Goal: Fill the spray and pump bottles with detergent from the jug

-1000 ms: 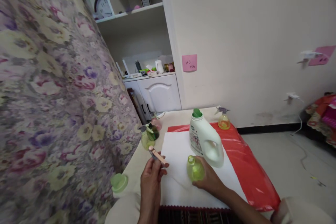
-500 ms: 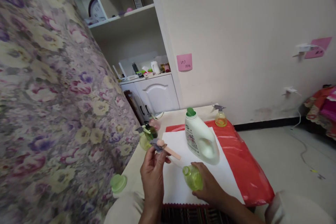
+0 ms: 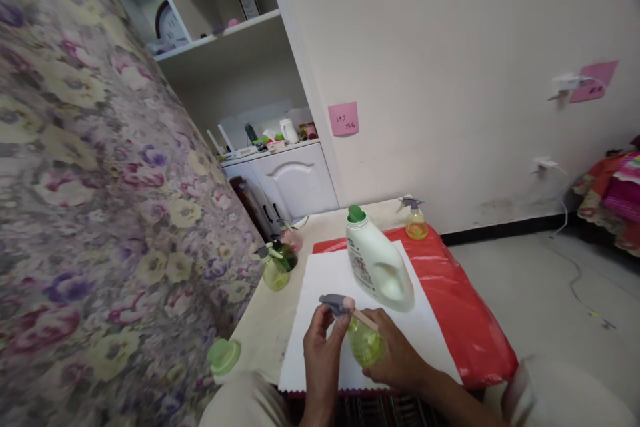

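My right hand is wrapped round a small yellow-green spray bottle standing on a white sheet. My left hand pinches a grey spray-trigger head with a pinkish lever, held right over the bottle's neck. A white detergent jug with a green cap stands just behind the hands.
A red plastic sheet covers the table's right part. Small spray bottles stand at the left edge, another yellow one at the back. A green cap lies at front left. A floral curtain hangs left.
My left hand has carried the trigger head rightward and down, from left of the bottle to right above its neck. The view has shifted a little.
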Demonstrator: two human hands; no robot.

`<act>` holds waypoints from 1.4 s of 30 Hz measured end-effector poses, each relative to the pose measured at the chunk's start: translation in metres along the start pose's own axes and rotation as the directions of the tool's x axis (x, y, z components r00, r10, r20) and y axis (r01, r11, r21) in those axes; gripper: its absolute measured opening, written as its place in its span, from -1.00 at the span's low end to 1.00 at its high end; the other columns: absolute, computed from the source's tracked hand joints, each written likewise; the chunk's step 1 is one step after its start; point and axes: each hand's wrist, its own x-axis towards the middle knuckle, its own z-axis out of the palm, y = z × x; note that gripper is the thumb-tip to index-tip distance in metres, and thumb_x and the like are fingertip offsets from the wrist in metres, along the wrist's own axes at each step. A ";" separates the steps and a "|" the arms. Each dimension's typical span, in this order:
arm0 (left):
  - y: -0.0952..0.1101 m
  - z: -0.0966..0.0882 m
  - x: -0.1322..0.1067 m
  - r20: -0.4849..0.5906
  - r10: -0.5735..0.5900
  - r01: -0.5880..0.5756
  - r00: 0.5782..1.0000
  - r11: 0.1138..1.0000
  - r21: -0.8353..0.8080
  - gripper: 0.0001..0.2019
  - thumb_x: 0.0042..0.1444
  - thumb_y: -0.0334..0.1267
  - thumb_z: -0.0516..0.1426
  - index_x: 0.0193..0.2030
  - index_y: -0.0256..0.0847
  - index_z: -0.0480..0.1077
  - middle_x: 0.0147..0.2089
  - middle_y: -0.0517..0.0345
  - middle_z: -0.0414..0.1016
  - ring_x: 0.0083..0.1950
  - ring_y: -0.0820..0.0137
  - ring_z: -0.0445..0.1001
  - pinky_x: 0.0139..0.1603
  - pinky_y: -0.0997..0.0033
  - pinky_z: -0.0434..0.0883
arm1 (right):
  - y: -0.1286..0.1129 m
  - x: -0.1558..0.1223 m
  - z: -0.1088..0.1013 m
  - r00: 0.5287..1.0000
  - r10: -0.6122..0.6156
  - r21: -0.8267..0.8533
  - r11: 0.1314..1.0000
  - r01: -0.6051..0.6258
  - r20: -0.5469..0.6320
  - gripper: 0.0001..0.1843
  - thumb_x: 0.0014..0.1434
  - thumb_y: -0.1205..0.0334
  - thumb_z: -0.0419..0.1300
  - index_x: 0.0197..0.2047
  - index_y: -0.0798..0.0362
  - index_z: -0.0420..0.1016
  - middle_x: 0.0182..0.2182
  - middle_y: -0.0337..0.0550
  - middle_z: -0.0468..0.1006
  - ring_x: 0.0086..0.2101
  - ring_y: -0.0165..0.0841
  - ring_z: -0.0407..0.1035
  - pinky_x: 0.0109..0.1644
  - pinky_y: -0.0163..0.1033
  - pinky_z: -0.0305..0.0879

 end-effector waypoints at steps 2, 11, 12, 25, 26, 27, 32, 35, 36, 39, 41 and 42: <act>-0.001 0.001 -0.003 0.006 -0.036 0.036 0.999 0.999 -0.023 -0.69 -0.10 -0.12 0.32 -0.21 -0.19 0.52 -0.16 0.06 0.63 -0.08 0.18 0.53 -0.01 0.28 0.42 | -0.001 0.000 0.000 1.000 -0.026 0.006 1.000 0.026 0.008 -0.12 -0.33 0.47 0.34 0.12 -0.08 0.25 -0.04 -0.15 0.37 -0.02 -0.11 0.29 0.10 0.00 0.24; -0.003 0.002 -0.003 -0.032 -0.099 0.097 0.995 0.992 -0.077 -0.63 -0.14 -0.14 0.36 -0.15 -0.18 0.52 -0.20 0.12 0.65 -0.17 0.26 0.56 -0.11 0.36 0.44 | 0.010 -0.005 0.005 1.000 -0.009 -0.010 1.000 0.009 -0.001 -0.08 -0.30 0.42 0.36 0.18 -0.05 0.19 0.02 -0.08 0.36 0.03 -0.05 0.26 0.14 0.04 0.23; -0.004 0.002 -0.003 -0.033 -0.099 0.096 0.995 0.992 -0.082 -0.64 -0.14 -0.14 0.36 -0.17 -0.19 0.52 -0.21 0.12 0.65 -0.18 0.26 0.56 -0.13 0.36 0.45 | 0.010 -0.005 0.006 1.000 -0.005 -0.013 1.000 0.005 -0.009 -0.08 -0.29 0.42 0.35 0.19 -0.04 0.18 0.03 -0.06 0.35 0.04 -0.04 0.25 0.14 0.05 0.23; -0.005 0.006 0.000 -0.093 -0.098 0.082 0.991 0.982 -0.168 -0.65 -0.17 -0.15 0.38 -0.22 -0.23 0.50 -0.27 0.12 0.62 -0.21 0.30 0.53 -0.16 0.39 0.42 | 0.008 -0.006 0.009 0.999 -0.018 -0.011 1.000 0.017 -0.030 -0.10 -0.30 0.41 0.33 0.17 -0.02 0.17 -0.02 -0.09 0.34 0.03 -0.10 0.25 0.13 0.01 0.22; -0.003 0.004 0.001 -0.097 -0.089 0.073 0.991 0.984 -0.165 -0.66 -0.17 -0.16 0.38 -0.23 -0.23 0.50 -0.28 0.14 0.61 -0.21 0.32 0.52 -0.17 0.40 0.41 | 0.009 -0.006 0.009 0.999 -0.023 -0.013 1.000 0.023 -0.030 -0.09 -0.30 0.42 0.34 0.17 -0.03 0.18 -0.02 -0.10 0.33 0.03 -0.10 0.25 0.14 0.01 0.21; -0.001 0.003 0.002 -0.101 -0.080 0.063 0.992 0.985 -0.158 -0.67 -0.16 -0.16 0.38 -0.24 -0.22 0.50 -0.30 0.16 0.60 -0.23 0.34 0.51 -0.18 0.43 0.40 | 0.009 -0.005 0.009 0.999 -0.030 -0.017 0.999 0.029 -0.028 -0.09 -0.31 0.42 0.34 0.17 -0.03 0.19 -0.03 -0.10 0.33 0.02 -0.10 0.24 0.14 0.01 0.21; 0.005 0.000 0.001 -0.077 -0.057 0.047 0.995 0.992 -0.121 -0.67 -0.16 -0.18 0.38 -0.22 -0.22 0.53 -0.25 0.16 0.61 -0.17 0.32 0.52 -0.12 0.42 0.39 | 0.004 -0.005 0.005 0.999 -0.040 -0.012 0.999 0.040 -0.034 -0.11 -0.31 0.43 0.35 0.15 -0.03 0.22 -0.05 -0.11 0.34 -0.01 -0.10 0.25 0.12 -0.01 0.22; 0.004 0.001 0.000 -0.055 -0.070 0.059 0.996 0.981 -0.186 -0.67 -0.12 -0.17 0.36 -0.18 -0.20 0.53 -0.12 0.08 0.63 -0.01 0.24 0.52 0.03 0.32 0.38 | 0.001 -0.004 0.003 0.999 -0.054 0.012 0.998 0.055 -0.005 -0.08 -0.31 0.44 0.36 0.18 -0.06 0.21 -0.02 -0.11 0.34 0.01 -0.10 0.25 0.14 0.00 0.21; 0.003 0.001 -0.001 -0.062 -0.073 0.059 0.995 0.976 -0.209 -0.67 -0.10 -0.16 0.35 -0.16 -0.20 0.53 -0.10 0.07 0.63 0.02 0.22 0.52 0.07 0.29 0.37 | 0.000 -0.004 0.003 0.998 -0.055 0.016 0.998 0.055 0.003 -0.06 -0.31 0.45 0.37 0.18 -0.07 0.20 -0.01 -0.11 0.34 0.01 -0.11 0.25 0.14 0.00 0.21; -0.001 0.001 -0.002 -0.076 -0.074 0.054 0.994 0.970 -0.235 -0.66 -0.08 -0.16 0.34 -0.15 -0.20 0.52 -0.08 0.02 0.64 0.03 0.18 0.53 0.10 0.22 0.37 | 0.001 -0.004 0.004 0.998 -0.055 0.023 0.998 0.054 0.011 -0.04 -0.33 0.48 0.37 0.19 -0.08 0.20 0.01 -0.12 0.34 0.02 -0.12 0.26 0.15 -0.01 0.21; -0.004 0.001 -0.003 -0.064 -0.081 0.064 0.995 0.969 -0.238 -0.66 -0.08 -0.17 0.34 -0.14 -0.21 0.51 -0.08 0.01 0.64 0.03 0.17 0.53 0.10 0.20 0.37 | 0.002 -0.005 0.006 0.999 -0.052 0.035 0.998 0.051 0.011 -0.04 -0.32 0.49 0.36 0.19 -0.08 0.19 0.02 -0.12 0.34 0.04 -0.12 0.26 0.16 -0.01 0.20; -0.006 0.001 -0.004 -0.059 -0.086 0.069 0.995 0.969 -0.238 -0.66 -0.08 -0.17 0.34 -0.14 -0.21 0.51 -0.07 0.01 0.63 0.03 0.17 0.53 0.10 0.21 0.37 | 0.003 -0.006 0.006 0.999 -0.044 0.047 0.998 0.043 0.007 -0.03 -0.32 0.49 0.36 0.20 -0.08 0.17 0.04 -0.11 0.34 0.05 -0.12 0.25 0.17 -0.01 0.19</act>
